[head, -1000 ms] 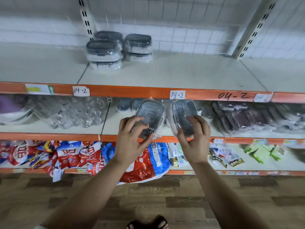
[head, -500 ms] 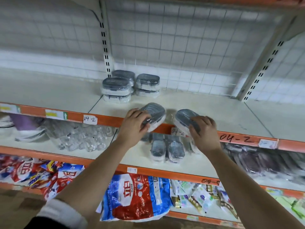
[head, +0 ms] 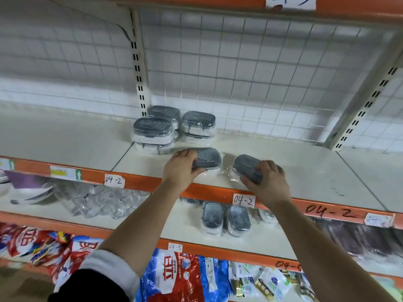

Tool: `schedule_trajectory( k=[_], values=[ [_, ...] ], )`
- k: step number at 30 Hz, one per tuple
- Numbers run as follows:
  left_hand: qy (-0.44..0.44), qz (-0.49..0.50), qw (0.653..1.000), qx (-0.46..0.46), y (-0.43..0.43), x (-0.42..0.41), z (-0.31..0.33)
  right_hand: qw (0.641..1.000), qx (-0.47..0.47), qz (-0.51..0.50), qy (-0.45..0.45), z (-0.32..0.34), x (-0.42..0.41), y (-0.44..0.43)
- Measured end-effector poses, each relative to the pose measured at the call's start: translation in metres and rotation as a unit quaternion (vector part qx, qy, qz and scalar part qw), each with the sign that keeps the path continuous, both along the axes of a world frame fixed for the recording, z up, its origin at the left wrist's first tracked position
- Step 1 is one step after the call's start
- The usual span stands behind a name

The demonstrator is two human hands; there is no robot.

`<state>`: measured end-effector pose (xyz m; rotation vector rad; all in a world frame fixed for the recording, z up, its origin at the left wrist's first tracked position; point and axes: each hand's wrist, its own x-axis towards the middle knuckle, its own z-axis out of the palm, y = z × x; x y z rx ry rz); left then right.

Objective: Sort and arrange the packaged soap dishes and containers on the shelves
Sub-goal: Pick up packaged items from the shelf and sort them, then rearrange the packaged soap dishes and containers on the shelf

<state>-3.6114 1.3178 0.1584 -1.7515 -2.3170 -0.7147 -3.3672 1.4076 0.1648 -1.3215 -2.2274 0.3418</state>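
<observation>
- The left hand (head: 181, 168) grips the first soap dish (head: 208, 159), with its fingers curled over the near end. The dish lies flat on the shelf (head: 316, 171).
- The right hand (head: 269, 182) grips the second soap dish (head: 244, 166), which is tilted, just right of the first.
- Beyond the left hand stand three stacks (head: 152, 132) of wrapped dishes.
- Below both hands, two more dishes (head: 212, 217) lie side by side on the lower shelf (head: 185, 227).

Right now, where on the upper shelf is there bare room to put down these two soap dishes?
Bare shelf lies right of the right hand, out to the upright, and left of the stacks. Crowded: between stacks and left hand.
</observation>
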Motion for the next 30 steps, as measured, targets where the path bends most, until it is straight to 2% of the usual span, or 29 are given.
schedule_trajectory(
  k=[4,10,19,24,27,30],
  values=[
    [-0.016,-0.006,1.000,-0.017,0.023,-0.020,0.003,1.000,0.014,-0.017,-0.014,-0.001,-0.011,0.013],
    [0.055,-0.007,0.998,-0.007,0.046,-0.037,-0.007,0.999,0.031,-0.032,0.009,-0.007,-0.029,0.020],
    [0.092,-0.056,0.994,-0.008,0.054,-0.057,-0.005,0.996,0.064,-0.052,0.041,-0.014,-0.040,0.018],
    [0.077,-0.102,0.990,0.062,0.025,-0.065,-0.003,0.987,0.120,-0.051,0.097,-0.010,-0.048,0.013],
    [0.080,-0.097,0.984,0.123,0.007,-0.072,-0.005,0.985,0.125,-0.009,0.118,0.001,-0.072,0.012],
    [0.075,-0.101,0.982,0.143,-0.005,-0.080,-0.009,0.983,0.124,0.037,0.127,0.013,-0.104,0.013]
  ],
)
